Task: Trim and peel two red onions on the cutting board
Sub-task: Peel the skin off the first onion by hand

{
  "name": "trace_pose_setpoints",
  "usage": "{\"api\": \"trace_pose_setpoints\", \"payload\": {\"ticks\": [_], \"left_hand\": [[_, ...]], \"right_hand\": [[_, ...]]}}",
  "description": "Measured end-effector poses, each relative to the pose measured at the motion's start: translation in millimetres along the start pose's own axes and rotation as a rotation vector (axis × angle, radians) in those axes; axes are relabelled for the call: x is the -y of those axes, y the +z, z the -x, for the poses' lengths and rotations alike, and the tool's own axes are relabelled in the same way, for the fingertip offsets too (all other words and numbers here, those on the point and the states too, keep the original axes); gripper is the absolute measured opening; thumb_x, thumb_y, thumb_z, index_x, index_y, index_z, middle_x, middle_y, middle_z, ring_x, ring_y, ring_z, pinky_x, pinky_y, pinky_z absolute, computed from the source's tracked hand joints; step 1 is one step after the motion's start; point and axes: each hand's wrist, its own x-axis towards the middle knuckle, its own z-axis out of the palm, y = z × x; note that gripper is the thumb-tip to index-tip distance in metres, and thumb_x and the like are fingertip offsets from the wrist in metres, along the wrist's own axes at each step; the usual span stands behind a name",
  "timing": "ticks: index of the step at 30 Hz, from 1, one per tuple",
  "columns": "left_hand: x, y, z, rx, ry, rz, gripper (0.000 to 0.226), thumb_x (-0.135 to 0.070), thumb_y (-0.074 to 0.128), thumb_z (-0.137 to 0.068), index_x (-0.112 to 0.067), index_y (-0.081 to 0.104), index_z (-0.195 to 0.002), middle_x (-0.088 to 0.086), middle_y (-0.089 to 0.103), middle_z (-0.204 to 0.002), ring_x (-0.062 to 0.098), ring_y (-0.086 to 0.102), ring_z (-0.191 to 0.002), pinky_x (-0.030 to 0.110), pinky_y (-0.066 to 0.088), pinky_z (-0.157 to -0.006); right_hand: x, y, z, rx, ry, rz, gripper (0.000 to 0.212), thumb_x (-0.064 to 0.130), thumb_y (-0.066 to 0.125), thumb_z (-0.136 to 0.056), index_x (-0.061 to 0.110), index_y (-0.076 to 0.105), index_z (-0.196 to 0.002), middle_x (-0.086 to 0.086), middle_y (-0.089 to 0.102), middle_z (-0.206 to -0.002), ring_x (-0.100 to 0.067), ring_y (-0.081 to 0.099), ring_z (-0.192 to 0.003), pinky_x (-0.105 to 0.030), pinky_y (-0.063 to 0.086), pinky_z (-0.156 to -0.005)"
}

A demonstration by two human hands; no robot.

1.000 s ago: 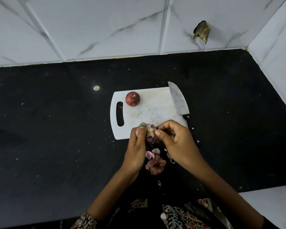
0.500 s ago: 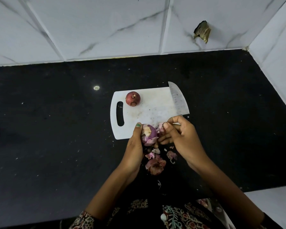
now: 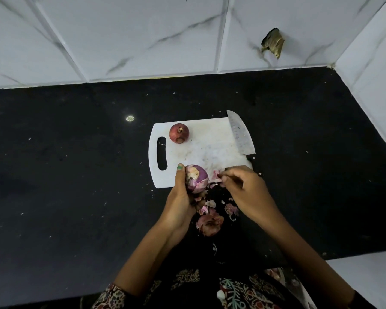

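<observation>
My left hand (image 3: 180,199) grips a partly peeled red onion (image 3: 196,180) over the near edge of the white cutting board (image 3: 207,150). The onion shows purple flesh with a pale patch of skin. Just right of it, my right hand (image 3: 245,189) pinches a strip of pink onion skin (image 3: 216,176) pulled away from the onion. A second, unpeeled red onion (image 3: 179,133) sits on the board's far left corner beside the handle slot. A knife (image 3: 240,134) lies along the board's right edge, blade pointing away from me.
Torn onion skins (image 3: 210,221) lie in a pile on the black countertop (image 3: 76,175) between my forearms. White marble-tiled walls (image 3: 143,36) close the back and right side. The counter's front edge is near my body.
My right hand has pulled away to the right with a piece of skin. The onion in my left hand now shows more bare purple flesh. More scraps lie on the counter.
</observation>
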Motion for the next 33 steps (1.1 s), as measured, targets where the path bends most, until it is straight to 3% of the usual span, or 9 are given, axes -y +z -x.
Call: {"api": "trace_pose_setpoints", "payload": {"ticks": [2, 6, 13, 21, 25, 29, 33], "left_hand": [[-0.6, 0.2, 1.3, 0.014, -0.011, 0.006, 0.059, -0.053, 0.028, -0.098, -0.008, 0.064, -0.107, -0.004, 0.071, -0.07, 0.002, 0.064, -0.061, 0.015, 0.05, -0.057], [-1.3, 1.5, 4.2, 0.013, 0.025, -0.054, 0.064, -0.058, 0.039, -0.086, -0.006, 0.062, -0.116, 0.007, 0.074, -0.104, 0.012, 0.071, -0.095, 0.022, 0.053, -0.077], [-3.7, 0.1, 4.2, 0.009, 0.1, -0.04, 0.051, -0.039, 0.064, -0.071, -0.009, 0.063, -0.112, 0.004, 0.074, -0.087, 0.01, 0.071, -0.075, 0.02, 0.055, -0.066], [-2.5, 0.1, 3.6, 0.022, 0.116, -0.066, 0.053, -0.04, 0.06, -0.076, -0.002, 0.063, -0.112, 0.009, 0.073, -0.087, 0.014, 0.071, -0.075, 0.023, 0.057, -0.071], [-4.5, 1.9, 4.7, 0.037, 0.08, -0.043, 0.058, -0.045, 0.056, -0.076, -0.002, 0.064, -0.114, 0.012, 0.075, -0.094, 0.017, 0.073, -0.078, 0.019, 0.055, -0.065], [-6.3, 3.5, 6.3, 0.047, 0.079, -0.006, 0.055, -0.042, 0.053, -0.08, -0.001, 0.062, -0.114, 0.007, 0.075, -0.086, 0.014, 0.072, -0.073, 0.018, 0.054, -0.062], [-6.8, 4.0, 7.0, 0.033, 0.102, 0.007, 0.052, -0.04, 0.054, -0.081, 0.001, 0.063, -0.111, 0.004, 0.075, -0.084, 0.011, 0.071, -0.073, 0.018, 0.054, -0.062]], "right_hand": [[7.7, -0.8, 2.8, 0.004, 0.014, -0.087, 0.016, 0.023, 0.057, -0.093, 0.013, 0.069, -0.097, 0.004, 0.063, -0.095, -0.005, 0.06, -0.083, -0.01, 0.045, -0.072], [22.9, -1.1, 8.7, 0.147, 0.096, -0.381, 0.02, 0.029, 0.063, -0.088, 0.012, 0.068, -0.097, -0.002, 0.071, -0.085, -0.013, 0.068, -0.075, -0.023, 0.056, -0.064], [26.2, -4.3, 9.7, 0.082, 0.054, -0.468, 0.024, 0.012, 0.075, -0.078, 0.013, 0.07, -0.102, -0.002, 0.074, -0.09, -0.013, 0.071, -0.083, -0.024, 0.058, -0.074], [26.4, -10.3, 9.1, 0.109, -0.02, -0.417, 0.021, 0.005, 0.073, -0.077, 0.016, 0.072, -0.095, -0.002, 0.075, -0.086, -0.015, 0.071, -0.083, -0.029, 0.059, -0.076], [23.3, -11.7, 6.4, 0.035, -0.038, -0.407, 0.02, -0.006, 0.067, -0.078, 0.007, 0.074, -0.092, -0.005, 0.075, -0.084, -0.017, 0.072, -0.08, -0.03, 0.059, -0.076], [23.3, -12.1, 6.3, 0.068, -0.004, -0.457, 0.021, 0.001, 0.072, -0.078, 0.007, 0.073, -0.098, -0.005, 0.075, -0.088, -0.018, 0.071, -0.085, -0.027, 0.058, -0.078], [26.3, -7.0, 9.0, 0.079, -0.013, -0.418, 0.023, 0.011, 0.079, -0.073, 0.013, 0.073, -0.096, -0.002, 0.075, -0.083, -0.015, 0.071, -0.079, -0.028, 0.058, -0.073]]}}
